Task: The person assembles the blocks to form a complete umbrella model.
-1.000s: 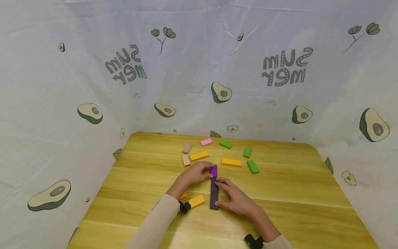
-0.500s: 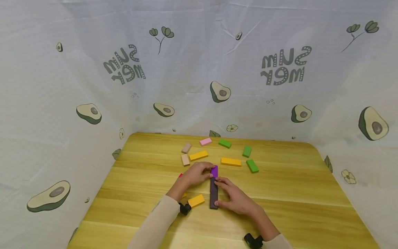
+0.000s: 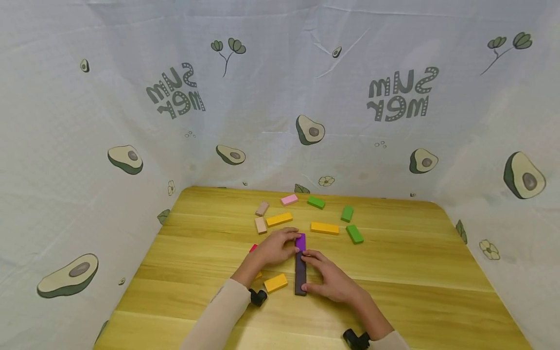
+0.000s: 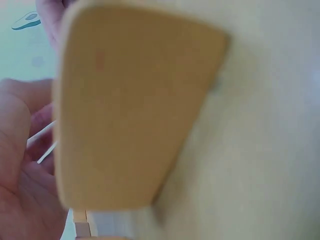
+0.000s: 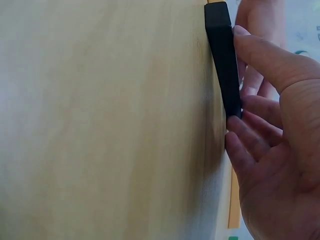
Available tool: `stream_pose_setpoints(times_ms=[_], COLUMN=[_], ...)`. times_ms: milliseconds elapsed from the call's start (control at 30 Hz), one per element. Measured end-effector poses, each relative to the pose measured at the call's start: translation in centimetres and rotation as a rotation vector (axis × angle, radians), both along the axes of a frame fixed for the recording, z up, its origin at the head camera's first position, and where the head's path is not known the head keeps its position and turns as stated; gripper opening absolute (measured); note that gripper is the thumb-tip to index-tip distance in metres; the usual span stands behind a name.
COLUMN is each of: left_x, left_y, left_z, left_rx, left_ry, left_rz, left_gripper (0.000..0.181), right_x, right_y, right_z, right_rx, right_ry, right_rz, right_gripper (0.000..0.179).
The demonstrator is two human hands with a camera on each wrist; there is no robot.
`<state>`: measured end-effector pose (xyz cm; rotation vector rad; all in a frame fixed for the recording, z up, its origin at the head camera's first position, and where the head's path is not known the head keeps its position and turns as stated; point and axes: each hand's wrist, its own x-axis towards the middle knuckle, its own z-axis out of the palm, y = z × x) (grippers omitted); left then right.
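A purple block (image 3: pixel 300 242) lies flat at the far end of two black blocks (image 3: pixel 300 274), all in one line pointing away from me. My left hand (image 3: pixel 276 247) pinches the purple block from its left side, index finger at the far end and thumb by the seam with the black. My right hand (image 3: pixel 331 278) holds the black blocks along their right side, thumb at the near end and index finger close to that same seam. In the right wrist view, the black block (image 5: pixel 225 60) stands between thumb and fingers. The left fingers' contact is hidden in the left wrist view.
A yellow block (image 3: pixel 275 283) lies beside my left wrist and looms large in the left wrist view. A red block (image 3: pixel 253 248) is partly covered by the left forearm. Farther back are yellow (image 3: pixel 324 228), green (image 3: pixel 354 234), pink (image 3: pixel 289 200) and beige blocks (image 3: pixel 260 225).
The purple and black blocks have shifted very slightly toward me with both hands on them. A little more of the red block shows beside the left forearm.
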<state>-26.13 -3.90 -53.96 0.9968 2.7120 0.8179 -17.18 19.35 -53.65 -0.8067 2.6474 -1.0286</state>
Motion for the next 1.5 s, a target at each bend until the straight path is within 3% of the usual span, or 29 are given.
stream_pose_setpoints(times_ms=[167, 300, 400, 500, 733, 1500], left_x=[0.7, 1.5, 2.2, 2.6, 3.1, 4.6], left_y=[-0.6, -1.0, -1.1, -1.1, -0.7, -0.7], left_z=[0.0, 0.3, 0.6, 0.8, 0.9, 0.7], left_rx=[-0.032, -0.080, -0.139, -0.180, -0.210, -0.184], left_ry=[-0.041, -0.077, -0.065, -0.035, -0.028, -0.036], left_rz=[-0.050, -0.090, -0.115, -0.117, -0.085, -0.092], left_gripper=[0.068, 0.095, 0.116, 0.125, 0.127, 0.124], right_x=[0.1, 0.1, 0.1, 0.1, 0.1, 1.0], right_y=[0.0, -0.1, 0.0, 0.0, 0.1, -0.1], right_z=[0.1, 0.2, 0.1, 0.1, 0.1, 0.3], right_rx=[-0.005, -0.004, 0.003, 0.011, 0.013, 0.028], right_ry=[0.003, -0.006, 0.001, 0.014, -0.009, -0.012], right_rz=[-0.002, -0.006, -0.009, -0.011, -0.016, -0.004], right_gripper=[0.076, 0.077, 0.077, 0.075, 0.074, 0.079])
